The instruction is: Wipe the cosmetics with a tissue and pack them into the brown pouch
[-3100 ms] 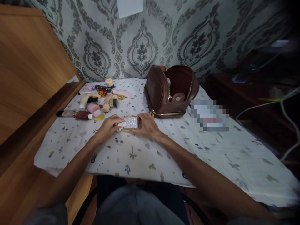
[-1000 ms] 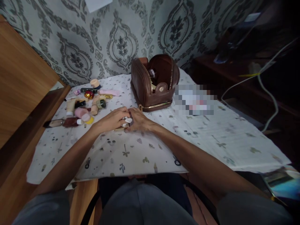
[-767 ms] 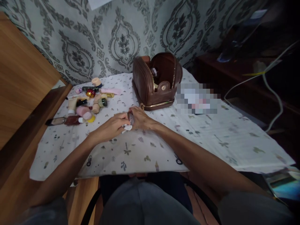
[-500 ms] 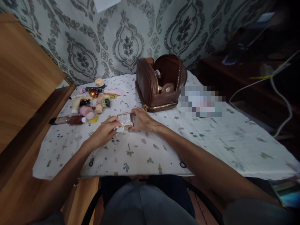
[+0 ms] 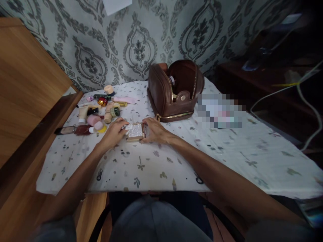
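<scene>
Printed cloth (image 5: 156, 171), glittery case (image 5: 136, 131), pixelated item (image 5: 219, 111)

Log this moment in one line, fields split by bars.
left hand: white wipe | right hand: glittery case | brown bag: open, beyond hands

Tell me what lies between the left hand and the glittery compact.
A piece of white tissue, pinched by the left hand at the left edge of the glittery compact, seen in the head view.
</scene>
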{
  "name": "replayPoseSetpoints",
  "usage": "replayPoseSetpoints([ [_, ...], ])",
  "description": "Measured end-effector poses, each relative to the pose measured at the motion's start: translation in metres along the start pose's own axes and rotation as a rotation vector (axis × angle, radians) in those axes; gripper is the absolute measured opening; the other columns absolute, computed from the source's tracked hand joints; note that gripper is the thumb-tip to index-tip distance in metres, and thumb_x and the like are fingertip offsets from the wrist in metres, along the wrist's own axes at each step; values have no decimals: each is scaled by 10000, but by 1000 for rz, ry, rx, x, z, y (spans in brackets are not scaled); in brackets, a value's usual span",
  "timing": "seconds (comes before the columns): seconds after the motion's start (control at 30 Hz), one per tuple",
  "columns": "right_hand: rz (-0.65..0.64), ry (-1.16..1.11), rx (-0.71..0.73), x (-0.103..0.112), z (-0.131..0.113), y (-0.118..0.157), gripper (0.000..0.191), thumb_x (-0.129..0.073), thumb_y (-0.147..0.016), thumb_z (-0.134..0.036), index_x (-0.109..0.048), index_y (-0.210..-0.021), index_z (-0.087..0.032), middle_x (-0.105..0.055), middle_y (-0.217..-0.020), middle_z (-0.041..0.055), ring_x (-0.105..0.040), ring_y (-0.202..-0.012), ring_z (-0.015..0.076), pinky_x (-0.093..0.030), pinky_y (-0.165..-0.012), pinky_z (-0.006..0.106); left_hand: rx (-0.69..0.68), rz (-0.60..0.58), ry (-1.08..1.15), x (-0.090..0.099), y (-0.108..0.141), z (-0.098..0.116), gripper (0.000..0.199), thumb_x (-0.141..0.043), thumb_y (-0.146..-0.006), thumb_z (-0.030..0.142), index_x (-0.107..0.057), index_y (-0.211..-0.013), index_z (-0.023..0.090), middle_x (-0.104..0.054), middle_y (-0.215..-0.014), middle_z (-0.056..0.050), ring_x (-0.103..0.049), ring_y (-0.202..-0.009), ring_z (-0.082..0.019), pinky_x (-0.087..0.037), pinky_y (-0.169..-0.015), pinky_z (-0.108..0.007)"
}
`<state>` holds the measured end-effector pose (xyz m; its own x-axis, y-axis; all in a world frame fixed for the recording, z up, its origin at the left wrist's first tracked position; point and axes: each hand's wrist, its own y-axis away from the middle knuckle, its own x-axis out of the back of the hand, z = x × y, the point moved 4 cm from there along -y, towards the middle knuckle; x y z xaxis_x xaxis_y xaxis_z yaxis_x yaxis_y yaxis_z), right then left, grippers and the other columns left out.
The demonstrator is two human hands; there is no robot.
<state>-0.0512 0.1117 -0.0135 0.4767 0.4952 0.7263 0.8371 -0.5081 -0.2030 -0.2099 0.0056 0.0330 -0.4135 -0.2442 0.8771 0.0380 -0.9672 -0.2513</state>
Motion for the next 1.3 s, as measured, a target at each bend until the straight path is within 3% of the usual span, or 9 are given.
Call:
replayPoseSetpoints([
  [0.2,16,14,12,-1,0,0,649,-865,-561,-390,-520,-1071,-187,-575,-1147,137,-515,-1120,343,-464,-972,504,11,-23,-16,0,-13,-7,182,-546,-857,183,-680,-975,146,-598,-952,-63,-589,-901,-224,-470,-833,-351],
  [0.4,27,29,0,-4,4,-2,684,-873,-531,-416,-530,-1086,-214,-570,-1137,117,-510,-1136,344,-463,-984,504,-73,-145,31,6,20,22,218,-502,-891,147,-668,-1027,186,-587,-1005,-51,-585,-928,-200,-467,-836,-317],
  [0.57,11,41,21,-4,3,-2,691,-857,-555,-424,-541,-1119,-178,-575,-1153,125,-509,-1143,335,-453,-989,489,-97,-158,37,8,37,33,244,-481,-899,120,-659,-1047,199,-592,-1022,-59,-583,-951,-199,-469,-833,-309],
  [0.8,-4,55,10,-4,2,-2,690,-854,-563,-429,-531,-1125,-194,-576,-1173,134,-505,-1159,350,-451,-992,501,-74,-86,-18,1,-3,19,212,-496,-855,123,-682,-936,185,-590,-956,-47,-588,-899,-209,-473,-813,-327],
  [0.97,9,78,24,-6,4,-3,685,-849,-557,-456,-540,-1106,-187,-578,-1158,141,-504,-1164,357,-443,-1004,500,-76,-30,-45,-7,-26,14,191,-518,-858,160,-680,-960,158,-584,-934,-59,-588,-912,-229,-470,-843,-352],
  [1.3,52,58,58,-10,9,-4,704,-844,-534,-468,-543,-1115,-207,-576,-1129,106,-505,-1154,352,-449,-988,522,-117,-169,21,-2,22,49,271,-483,-882,112,-663,-1055,217,-594,-1037,-56,-577,-978,-210,-477,-873,-319],
])
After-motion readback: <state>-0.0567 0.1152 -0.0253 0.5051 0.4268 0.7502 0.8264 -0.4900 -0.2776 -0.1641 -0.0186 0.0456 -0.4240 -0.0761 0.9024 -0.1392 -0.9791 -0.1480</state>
